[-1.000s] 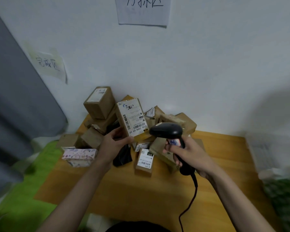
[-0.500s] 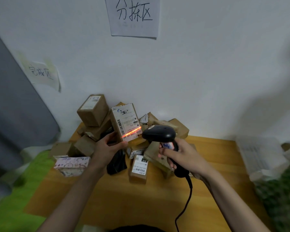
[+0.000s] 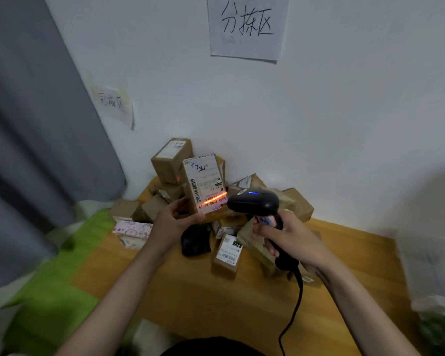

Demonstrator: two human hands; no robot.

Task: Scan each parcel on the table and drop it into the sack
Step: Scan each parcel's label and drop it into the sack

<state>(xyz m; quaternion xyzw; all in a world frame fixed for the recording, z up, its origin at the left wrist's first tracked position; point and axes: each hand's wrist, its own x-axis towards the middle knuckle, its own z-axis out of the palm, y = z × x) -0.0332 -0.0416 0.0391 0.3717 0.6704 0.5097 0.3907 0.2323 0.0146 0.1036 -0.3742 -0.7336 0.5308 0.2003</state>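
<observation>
Above the tabletop's (image 3: 190, 299) far edge, left hand (image 3: 174, 224) grips parcel (image 3: 204, 186), right hand (image 3: 290, 240) grips scanner (image 3: 253, 204); steady the beam across the barcode.

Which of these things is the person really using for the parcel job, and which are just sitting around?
For the job:
- left hand holding the brown cardboard parcel with a white label
- right hand gripping the black handheld scanner
- pile of brown cardboard parcels on the wooden table

Just lying about:
- white paper sign with handwriting
- grey curtain
</observation>
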